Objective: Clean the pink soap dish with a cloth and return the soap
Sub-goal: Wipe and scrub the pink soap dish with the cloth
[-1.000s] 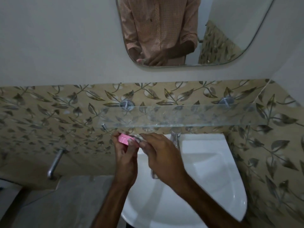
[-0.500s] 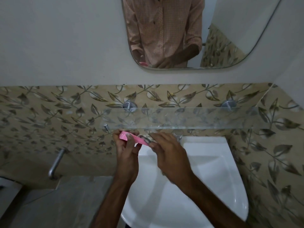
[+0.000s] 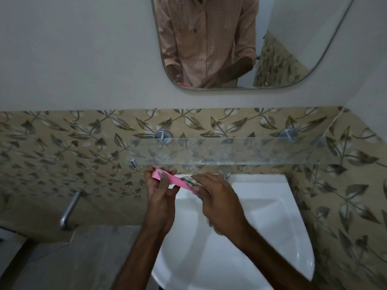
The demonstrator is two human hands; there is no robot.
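The left hand point(image 3: 161, 197) grips the small pink plastic soap dish point(image 3: 178, 182) by its left end, fingers curled round the rim, just under the clear glass shelf point(image 3: 240, 152); the right hand point(image 3: 217, 203), just beside it, pinches a crumpled greyish cloth point(image 3: 189, 180) against the other end of the dish. The dish looks light and stiff, probably slippery if wet, so a hold across both long edges seems safest; the cloth is soft and yields. The soap is not seen; no brand or writing can be read in this dim view.
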